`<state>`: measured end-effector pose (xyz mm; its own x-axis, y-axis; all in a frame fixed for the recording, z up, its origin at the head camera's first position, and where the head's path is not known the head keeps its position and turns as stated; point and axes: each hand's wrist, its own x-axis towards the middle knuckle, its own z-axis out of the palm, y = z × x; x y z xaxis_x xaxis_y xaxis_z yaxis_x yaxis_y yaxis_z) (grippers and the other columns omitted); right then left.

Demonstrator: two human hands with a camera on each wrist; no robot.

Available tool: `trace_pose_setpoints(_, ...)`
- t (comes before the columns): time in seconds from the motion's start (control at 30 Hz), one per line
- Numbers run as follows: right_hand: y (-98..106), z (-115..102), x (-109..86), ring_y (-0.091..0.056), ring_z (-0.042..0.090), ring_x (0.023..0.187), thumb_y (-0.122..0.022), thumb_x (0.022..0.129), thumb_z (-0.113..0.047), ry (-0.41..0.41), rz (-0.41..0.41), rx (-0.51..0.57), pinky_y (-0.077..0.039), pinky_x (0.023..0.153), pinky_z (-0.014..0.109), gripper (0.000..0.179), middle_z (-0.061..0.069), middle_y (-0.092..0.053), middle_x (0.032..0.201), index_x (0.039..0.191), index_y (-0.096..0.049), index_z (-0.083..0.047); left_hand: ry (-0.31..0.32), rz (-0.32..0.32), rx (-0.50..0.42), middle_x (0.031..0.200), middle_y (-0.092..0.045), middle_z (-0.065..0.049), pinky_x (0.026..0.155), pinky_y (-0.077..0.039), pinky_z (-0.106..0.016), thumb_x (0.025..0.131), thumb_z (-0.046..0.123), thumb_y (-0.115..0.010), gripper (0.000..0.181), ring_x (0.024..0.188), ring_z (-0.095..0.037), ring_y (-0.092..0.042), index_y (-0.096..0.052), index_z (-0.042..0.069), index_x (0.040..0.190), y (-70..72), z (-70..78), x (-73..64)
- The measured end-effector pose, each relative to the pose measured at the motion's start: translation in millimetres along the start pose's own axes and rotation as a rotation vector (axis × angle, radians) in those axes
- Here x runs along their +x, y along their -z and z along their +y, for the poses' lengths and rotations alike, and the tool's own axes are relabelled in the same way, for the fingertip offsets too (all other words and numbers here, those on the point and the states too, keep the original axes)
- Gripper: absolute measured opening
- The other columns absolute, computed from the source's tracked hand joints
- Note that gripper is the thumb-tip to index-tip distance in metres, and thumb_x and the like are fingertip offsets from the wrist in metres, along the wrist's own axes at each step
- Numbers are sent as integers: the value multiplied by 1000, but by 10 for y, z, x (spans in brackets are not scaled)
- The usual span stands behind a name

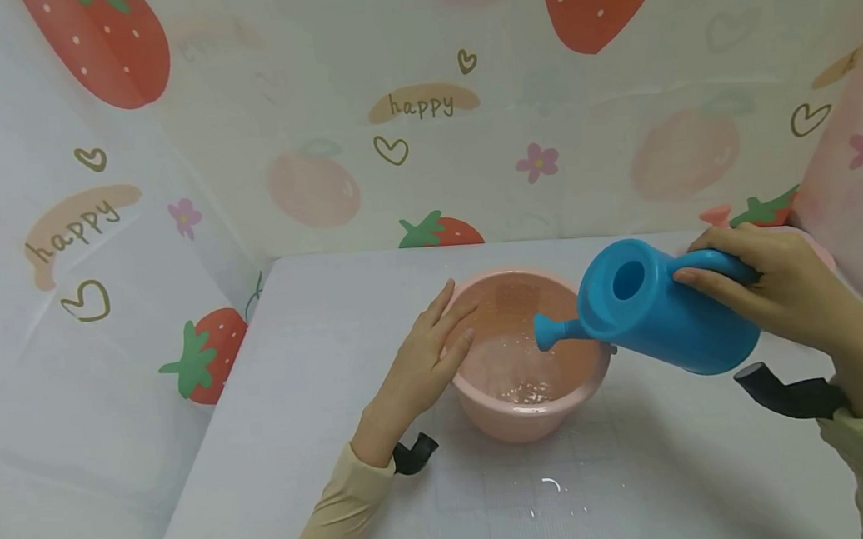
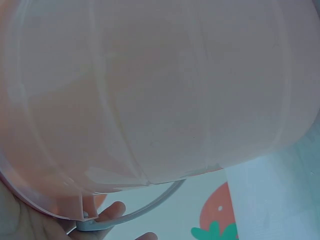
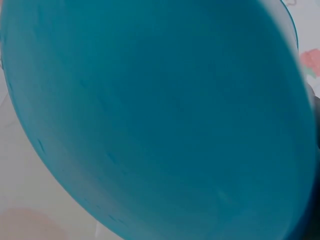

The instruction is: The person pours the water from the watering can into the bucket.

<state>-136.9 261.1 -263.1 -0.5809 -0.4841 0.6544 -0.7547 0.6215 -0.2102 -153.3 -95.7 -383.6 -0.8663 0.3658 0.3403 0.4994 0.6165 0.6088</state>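
A blue watering can point(image 1: 695, 330) is tilted to the left in my right hand point(image 1: 797, 286), which grips its handle. Its spout point(image 1: 552, 332) hangs over the opening of a pink bucket point(image 1: 533, 425), where rippling water point(image 1: 533, 390) shows at the bottom. My left hand point(image 1: 419, 362) rests at the bucket's left rim with fingers extended over it. In the left wrist view, the fingers are beside the rim and a grey bail handle point(image 2: 145, 207). The can's blue body point(image 3: 165, 120) fills most of the right wrist view.
A pink object point(image 1: 716, 215), mostly hidden behind my right hand, stands at the table's back right. Small wet spots point(image 1: 552, 485) lie on the white table point(image 1: 303, 479) in front of the bucket. Printed cloth walls point(image 1: 590, 166) border the table's back and sides.
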Motion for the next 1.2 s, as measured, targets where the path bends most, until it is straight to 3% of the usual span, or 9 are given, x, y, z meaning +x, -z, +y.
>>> trace_pose_setpoints(0.27,2,9,15,-51,-4,65,-77,74,-20,11,-13,6,-40,78,3,20,-7,-57,72,84,-64,-8,2,0,12,154,-19,2,105,-31,-51,97,36,-45,40,136,-26,-30,-48,24,135,-10,-15,2)
trace_pose_setpoints(0.47,16,-1,23,-51,-3,65,-78,73,-17,3,-23,-8,-39,79,2,20,-7,-58,73,84,-64,-8,-6,5,16,154,-22,-4,105,-31,-52,97,36,-45,40,136,-27,-30,-48,24,135,-9,-9,3)
trace_pose_setpoints(0.7,31,-30,23,-53,0,65,-80,69,-7,-41,-50,-26,-35,80,1,24,-6,-59,74,86,-63,-7,-3,8,14,154,-20,1,104,-32,-52,97,37,-44,41,136,-27,-30,-49,22,135,-9,-6,1)
trace_pose_setpoints(1.2,38,-40,37,-49,-2,67,-79,69,-5,-51,-61,-14,-39,76,2,24,-9,-56,73,86,-62,-8,-9,10,3,154,-20,1,105,-31,-52,97,36,-44,40,136,-27,-30,-49,22,135,-6,-6,-5)
